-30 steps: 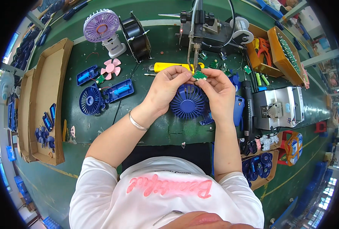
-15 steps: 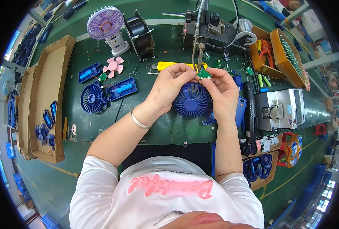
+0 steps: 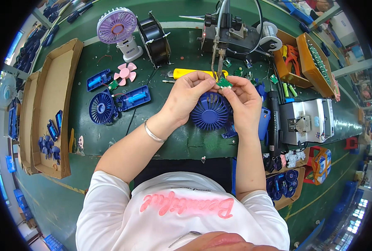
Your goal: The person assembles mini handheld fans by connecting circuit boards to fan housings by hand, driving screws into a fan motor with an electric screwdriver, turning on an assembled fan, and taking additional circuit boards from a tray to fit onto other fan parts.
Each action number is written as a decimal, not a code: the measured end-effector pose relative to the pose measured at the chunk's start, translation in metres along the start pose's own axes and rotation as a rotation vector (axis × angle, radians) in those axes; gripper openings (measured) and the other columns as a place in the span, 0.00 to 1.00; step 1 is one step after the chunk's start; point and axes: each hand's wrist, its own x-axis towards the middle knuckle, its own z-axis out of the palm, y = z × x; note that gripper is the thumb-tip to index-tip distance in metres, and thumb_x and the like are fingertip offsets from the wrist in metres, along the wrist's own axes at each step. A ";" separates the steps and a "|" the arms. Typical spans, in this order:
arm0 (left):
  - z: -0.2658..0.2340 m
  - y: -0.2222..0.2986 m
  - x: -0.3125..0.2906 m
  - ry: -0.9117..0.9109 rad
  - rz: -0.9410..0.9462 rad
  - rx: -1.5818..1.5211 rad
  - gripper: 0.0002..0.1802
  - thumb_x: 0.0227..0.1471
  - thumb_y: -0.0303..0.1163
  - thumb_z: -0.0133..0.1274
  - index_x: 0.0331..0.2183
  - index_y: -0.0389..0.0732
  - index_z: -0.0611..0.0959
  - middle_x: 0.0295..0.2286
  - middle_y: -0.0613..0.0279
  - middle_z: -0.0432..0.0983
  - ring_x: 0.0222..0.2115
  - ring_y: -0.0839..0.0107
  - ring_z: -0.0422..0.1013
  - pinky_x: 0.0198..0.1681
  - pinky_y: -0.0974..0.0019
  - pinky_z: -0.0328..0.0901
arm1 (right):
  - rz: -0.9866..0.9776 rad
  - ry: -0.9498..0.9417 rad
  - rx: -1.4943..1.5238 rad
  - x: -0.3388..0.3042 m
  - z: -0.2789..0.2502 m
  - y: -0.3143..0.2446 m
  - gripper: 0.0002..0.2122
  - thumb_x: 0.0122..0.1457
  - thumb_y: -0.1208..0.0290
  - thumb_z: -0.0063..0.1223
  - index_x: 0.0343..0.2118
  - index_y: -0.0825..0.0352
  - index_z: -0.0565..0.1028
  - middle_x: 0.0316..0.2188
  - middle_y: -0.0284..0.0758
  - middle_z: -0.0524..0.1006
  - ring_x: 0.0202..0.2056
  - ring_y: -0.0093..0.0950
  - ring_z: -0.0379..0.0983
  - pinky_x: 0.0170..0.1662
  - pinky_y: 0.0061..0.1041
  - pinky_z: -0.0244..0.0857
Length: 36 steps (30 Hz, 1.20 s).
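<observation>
A small green circuit board (image 3: 224,83) is pinched between the thumb and fingers of my right hand (image 3: 245,98). It sits just under the tip of the soldering iron (image 3: 220,62), which hangs from a stand; whether they touch I cannot tell. My left hand (image 3: 191,92) is closed in a pinch by the board's left edge, and what lies between those fingertips is too small to make out. Below the board, between my wrists, lies a blue fan housing (image 3: 211,111) with a round grille. A yellow utility knife (image 3: 190,73) rests just beyond my left fingers.
Open blue fan halves (image 3: 101,108) and a pink fan blade (image 3: 125,73) lie to the left, near a standing purple fan (image 3: 117,27). A solder spool (image 3: 269,37) is behind the iron. Cardboard trays (image 3: 54,104) stand far left; a grey metal device (image 3: 305,121) sits right.
The circuit board and my fingertips have shifted very slightly toward me, away from the iron's tip. Both hands keep the same pinching grip.
</observation>
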 end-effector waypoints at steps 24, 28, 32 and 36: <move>-0.007 -0.006 -0.002 -0.074 -0.027 0.132 0.07 0.56 0.30 0.54 0.35 0.37 0.79 0.32 0.62 0.77 0.35 0.75 0.73 0.44 0.71 0.67 | 0.110 0.010 -0.040 -0.002 -0.007 0.004 0.11 0.54 0.85 0.53 0.42 0.72 0.75 0.33 0.31 0.76 0.34 0.17 0.72 0.41 0.16 0.66; -0.006 -0.004 -0.002 -0.101 -0.032 0.185 0.06 0.55 0.30 0.54 0.34 0.37 0.78 0.32 0.64 0.75 0.35 0.75 0.73 0.44 0.71 0.67 | 0.073 -0.002 -0.090 -0.002 -0.007 0.003 0.11 0.54 0.87 0.52 0.40 0.73 0.76 0.33 0.29 0.74 0.34 0.17 0.72 0.41 0.15 0.66; -0.005 0.001 -0.002 -0.109 -0.051 0.182 0.07 0.54 0.30 0.55 0.33 0.38 0.78 0.31 0.64 0.76 0.35 0.75 0.74 0.43 0.72 0.67 | 0.042 -0.019 -0.097 -0.003 -0.005 -0.001 0.10 0.54 0.87 0.52 0.40 0.74 0.76 0.33 0.29 0.72 0.34 0.17 0.72 0.41 0.15 0.66; -0.005 0.003 0.000 -0.105 -0.122 0.095 0.07 0.54 0.29 0.53 0.33 0.35 0.79 0.30 0.60 0.76 0.33 0.73 0.73 0.42 0.71 0.68 | 0.010 -0.029 -0.099 -0.003 -0.004 -0.002 0.11 0.54 0.88 0.51 0.40 0.74 0.76 0.34 0.29 0.71 0.35 0.17 0.71 0.41 0.15 0.66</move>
